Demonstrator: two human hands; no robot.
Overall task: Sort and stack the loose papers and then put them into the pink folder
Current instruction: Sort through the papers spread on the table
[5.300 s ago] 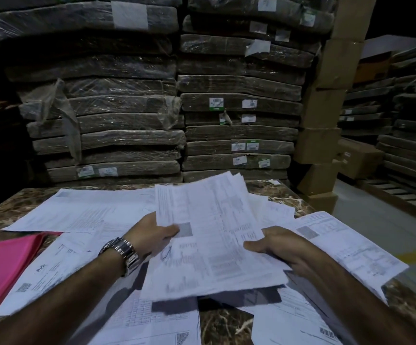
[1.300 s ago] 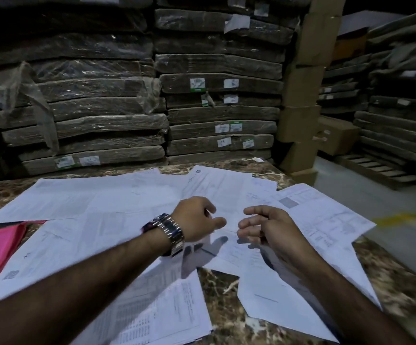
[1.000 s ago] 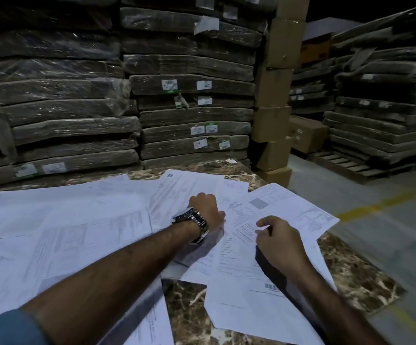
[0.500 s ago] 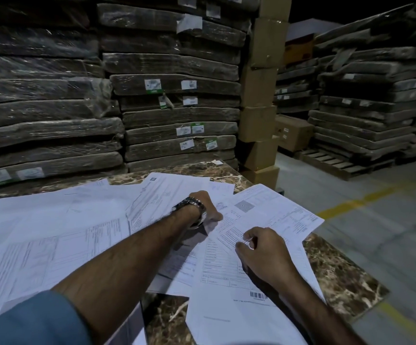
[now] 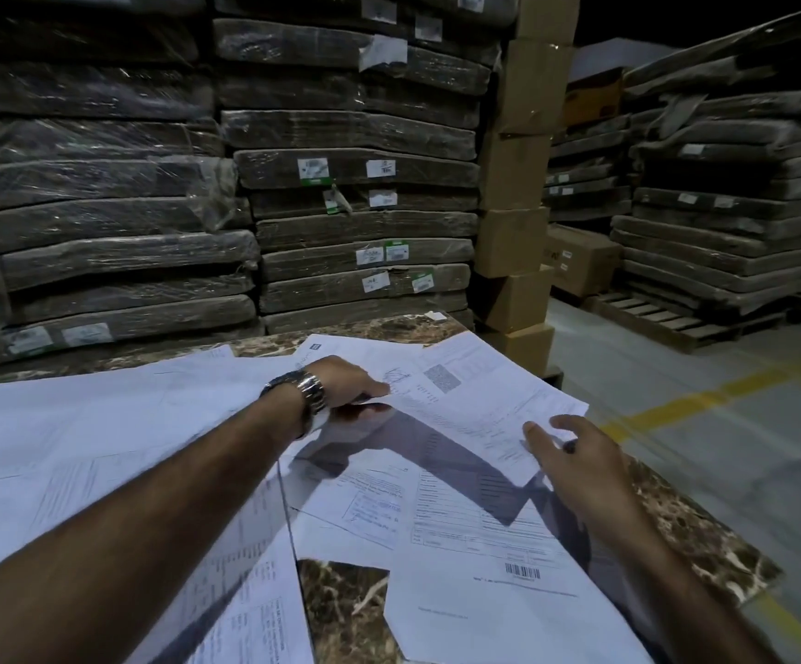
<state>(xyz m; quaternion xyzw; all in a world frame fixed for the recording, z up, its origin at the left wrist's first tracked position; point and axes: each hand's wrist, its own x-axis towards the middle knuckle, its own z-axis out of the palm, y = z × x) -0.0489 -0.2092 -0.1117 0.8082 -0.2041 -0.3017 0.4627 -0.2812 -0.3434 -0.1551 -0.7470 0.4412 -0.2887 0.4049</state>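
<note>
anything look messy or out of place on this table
Yes: the loose papers lie scattered across the table, overlapping at mixed angles rather than stacked. The left hand pinches one sheet raised above them, the right hand at its corner. No tears or spills show.

Nothing legible for you here; clock is from table centre, 12 away from you. At 2 o'clock the lifted sheet (image 5: pixel 480 414) carries a QR-type block (image 5: pixel 442 378) and printed rows, all blurred. At 4 o'clock a flat sheet (image 5: pixel 485 611) has a barcode (image 5: pixel 523 571) whose digits are unreadable. Beside it a blue stamp (image 5: pixel 374 508) is a smear. At 12 o'clock the labels (image 5: pixel 313 169) on the wrapped stacks (image 5: pixel 355 122), white and green-edged, are too small to read. Same for the tag on the cardboard box (image 5: pixel 580 266) at 1 o'clock.
</note>
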